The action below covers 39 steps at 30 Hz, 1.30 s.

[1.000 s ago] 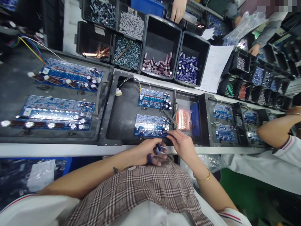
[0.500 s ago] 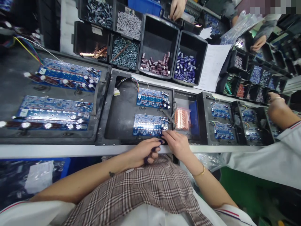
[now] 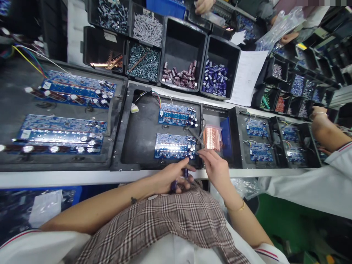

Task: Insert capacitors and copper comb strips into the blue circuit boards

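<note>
My left hand [image 3: 172,178] is curled at the tray's front edge, with dark purple capacitors [image 3: 186,173] held among its fingers. Its thumb reaches toward the front edge of a blue circuit board [image 3: 172,146]. At that board's right end, the fingertips of my right hand [image 3: 216,168] are pinched together; whatever is between them is too small to make out. Upright capacitors [image 3: 191,150] stand near the board's right end. A second circuit board [image 3: 177,114], with wires and capacitors on it, lies behind in the same black tray [image 3: 140,139].
Bins of brown capacitors [image 3: 180,79] and purple capacitors [image 3: 216,79] stand behind the tray. Copper-coloured strips in a bag [image 3: 212,137] lie to the right. Left is another tray [image 3: 63,161] with larger boards. A co-worker's arm [image 3: 328,128] reaches in at right.
My right hand has shifted slightly right, off the board's front right corner. My left hand has opened a little and its thumb has moved up toward the board, showing the capacitors more.
</note>
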Available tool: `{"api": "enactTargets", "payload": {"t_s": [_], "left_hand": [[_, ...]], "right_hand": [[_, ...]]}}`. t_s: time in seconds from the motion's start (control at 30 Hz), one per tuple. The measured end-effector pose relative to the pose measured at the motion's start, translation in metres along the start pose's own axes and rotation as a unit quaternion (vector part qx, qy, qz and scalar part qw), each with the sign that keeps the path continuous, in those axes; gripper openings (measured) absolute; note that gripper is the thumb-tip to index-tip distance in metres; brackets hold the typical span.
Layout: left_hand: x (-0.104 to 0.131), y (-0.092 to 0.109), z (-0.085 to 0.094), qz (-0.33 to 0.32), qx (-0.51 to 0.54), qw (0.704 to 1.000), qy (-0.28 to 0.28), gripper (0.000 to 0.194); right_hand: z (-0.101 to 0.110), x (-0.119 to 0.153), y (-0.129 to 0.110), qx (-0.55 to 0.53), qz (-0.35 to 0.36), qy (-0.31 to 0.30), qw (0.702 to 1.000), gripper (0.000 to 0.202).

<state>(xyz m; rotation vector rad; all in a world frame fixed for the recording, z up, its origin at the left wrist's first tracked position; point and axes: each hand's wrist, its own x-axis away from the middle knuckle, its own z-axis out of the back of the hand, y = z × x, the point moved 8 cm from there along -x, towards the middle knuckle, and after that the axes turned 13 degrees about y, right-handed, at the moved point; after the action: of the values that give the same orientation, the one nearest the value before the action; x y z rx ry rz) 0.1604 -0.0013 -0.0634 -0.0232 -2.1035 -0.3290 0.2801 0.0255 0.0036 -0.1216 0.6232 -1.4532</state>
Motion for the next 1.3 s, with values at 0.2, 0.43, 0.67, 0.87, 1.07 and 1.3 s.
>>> {"api": "enactTargets", "payload": {"t_s": [0.2, 0.43, 0.67, 0.87, 1.07, 1.3], "left_hand": [[0.008, 0.002, 0.000, -0.017, -0.033, 0.999, -0.016, 0.035], [0.009, 0.006, 0.004, -0.041, -0.023, 0.999, -0.001, 0.026], [0.006, 0.009, 0.003, -0.053, -0.022, 0.998, -0.005, 0.018], [-0.002, 0.008, 0.004, -0.052, -0.015, 0.999, -0.005, 0.020], [-0.002, 0.007, 0.006, -0.037, -0.022, 0.999, 0.016, 0.029], [-0.006, 0.006, 0.007, -0.004, -0.028, 0.998, 0.048, 0.046]], "right_hand": [[-0.021, -0.003, 0.016, 0.104, 0.038, -0.046, 0.993, 0.025], [-0.023, -0.014, 0.013, 0.153, 0.033, -0.082, 0.984, 0.023], [-0.026, -0.018, 0.013, 0.169, 0.050, -0.105, 0.979, 0.024], [-0.023, -0.015, 0.007, 0.166, 0.062, -0.071, 0.982, 0.021], [-0.024, -0.012, 0.005, 0.153, 0.080, -0.073, 0.982, 0.019], [-0.022, -0.006, 0.016, -0.022, 0.042, -0.016, 0.999, 0.020]]}}
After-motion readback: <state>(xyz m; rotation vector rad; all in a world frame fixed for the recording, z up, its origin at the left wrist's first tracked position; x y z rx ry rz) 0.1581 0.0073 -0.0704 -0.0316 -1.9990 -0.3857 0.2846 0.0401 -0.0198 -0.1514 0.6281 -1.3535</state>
